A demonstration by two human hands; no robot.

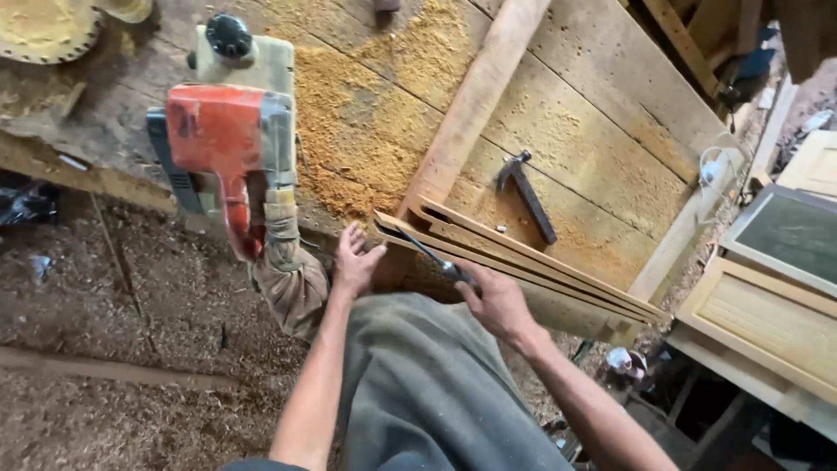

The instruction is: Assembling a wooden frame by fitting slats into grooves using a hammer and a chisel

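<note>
A stack of thin curved wooden strips (532,260) lies on the near edge of a sawdust-covered workbench (575,139). My left hand (356,258) rests with spread fingers against the near end of the strips. My right hand (495,301) grips a slim metal tool (432,255), whose tip points at the strips' end between the pieces.
A red and cream power planer (231,131) sits at the bench's left edge with a dust bag hanging below. A hammer (527,194) lies on the bench beyond the strips, beside a long wooden plank (475,105). Panelled wooden frames (767,314) stand at right. Sawdust covers the floor.
</note>
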